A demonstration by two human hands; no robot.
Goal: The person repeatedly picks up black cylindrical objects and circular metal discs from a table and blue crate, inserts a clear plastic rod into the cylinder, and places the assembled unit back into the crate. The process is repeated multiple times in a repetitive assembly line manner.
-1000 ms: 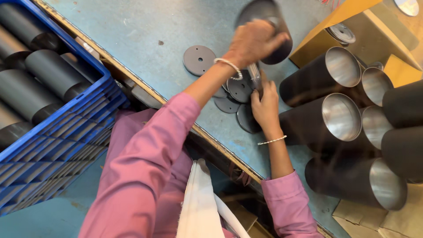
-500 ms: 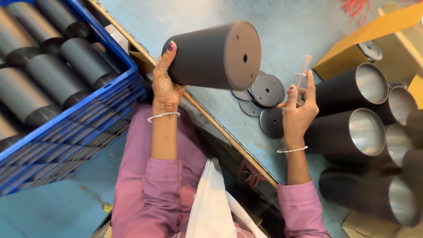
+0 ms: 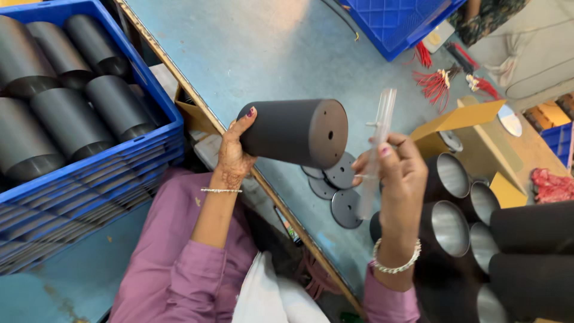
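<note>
My left hand (image 3: 232,157) grips a dark grey cylinder (image 3: 293,132) by its open end and holds it sideways above the table edge. Its closed end, with a small hole in it, faces right. My right hand (image 3: 393,173) holds a clear plastic tube (image 3: 375,149) upright, just right of that closed end. Several dark round discs (image 3: 339,185) lie on the blue-grey table (image 3: 239,54) under the cylinder.
A blue crate (image 3: 128,149) with several dark cylinders stands at the left. Several open cylinders (image 3: 448,224) are stacked at the right beside a yellow cardboard box (image 3: 460,119). Red wires (image 3: 439,81) and another blue crate (image 3: 394,21) lie at the far side.
The cylinder has dropped a little and turned level in my left hand. My right hand rose from the discs with the clear tube, which now stands beside the cylinder's closed end.
</note>
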